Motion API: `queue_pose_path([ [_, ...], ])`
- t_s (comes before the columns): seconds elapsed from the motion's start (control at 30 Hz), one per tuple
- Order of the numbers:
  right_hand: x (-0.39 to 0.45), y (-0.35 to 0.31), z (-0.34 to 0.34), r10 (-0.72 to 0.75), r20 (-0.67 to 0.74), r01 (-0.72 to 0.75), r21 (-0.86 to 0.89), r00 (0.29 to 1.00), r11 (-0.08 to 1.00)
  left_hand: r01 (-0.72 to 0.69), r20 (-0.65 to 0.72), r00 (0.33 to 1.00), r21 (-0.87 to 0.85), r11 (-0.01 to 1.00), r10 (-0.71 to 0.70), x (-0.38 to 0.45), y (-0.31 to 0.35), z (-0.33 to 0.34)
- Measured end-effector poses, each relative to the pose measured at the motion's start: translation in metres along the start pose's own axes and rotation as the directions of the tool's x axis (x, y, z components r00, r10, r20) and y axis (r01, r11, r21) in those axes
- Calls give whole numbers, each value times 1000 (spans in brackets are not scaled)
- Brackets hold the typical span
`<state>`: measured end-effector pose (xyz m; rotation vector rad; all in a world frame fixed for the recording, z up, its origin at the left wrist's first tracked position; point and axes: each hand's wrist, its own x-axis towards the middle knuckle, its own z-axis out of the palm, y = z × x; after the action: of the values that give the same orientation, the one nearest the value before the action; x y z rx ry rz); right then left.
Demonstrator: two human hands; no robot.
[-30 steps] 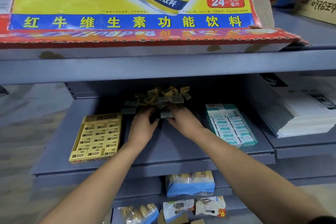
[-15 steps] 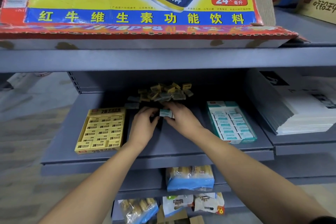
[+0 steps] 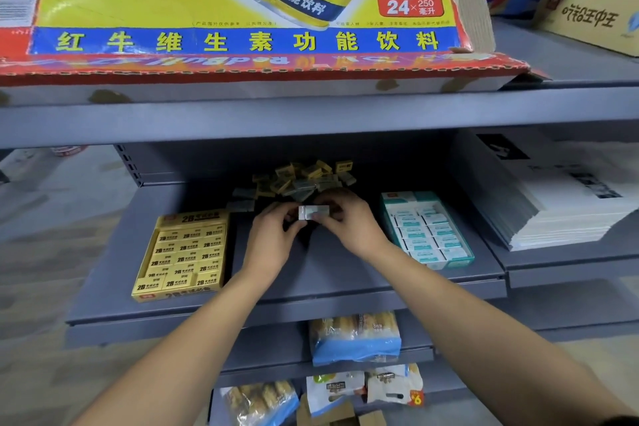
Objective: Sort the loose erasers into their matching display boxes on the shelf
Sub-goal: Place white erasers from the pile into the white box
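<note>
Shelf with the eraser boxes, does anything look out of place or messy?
Yes. A jumbled pile of loose erasers lies at the back of the shelf, yellow and pale ones mixed, outside the yellow box and the teal box. Both hands, left hand and right hand, hold one pale eraser.

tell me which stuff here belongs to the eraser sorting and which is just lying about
Job: held eraser, loose eraser pile, yellow 2B box, teal box.
Lying about: Red Bull carton, paper stack, snack bags.
</note>
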<state>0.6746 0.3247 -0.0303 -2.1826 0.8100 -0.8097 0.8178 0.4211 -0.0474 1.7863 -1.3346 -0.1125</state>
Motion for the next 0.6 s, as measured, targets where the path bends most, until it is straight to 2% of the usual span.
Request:
queue_pose_path([
  [0.1,-5,11,-10,-195,56,203,-194,979,960,-5,7,1000,3,1000,5,2,6,8],
  [0.2,-11,18,-21,-260,4,250,-289,966,924,-11,36,999,-24,1000,12,4,15,20],
  [0.43,-18,47,-74,-172,-115,110,-415,978,903,-23,111,993,-24,999,26,14,43,56],
  [0.6,-30,67,-108,-33,-129,-36,-494,991,869,-33,151,988,-25,999,36,17,57,74],
])
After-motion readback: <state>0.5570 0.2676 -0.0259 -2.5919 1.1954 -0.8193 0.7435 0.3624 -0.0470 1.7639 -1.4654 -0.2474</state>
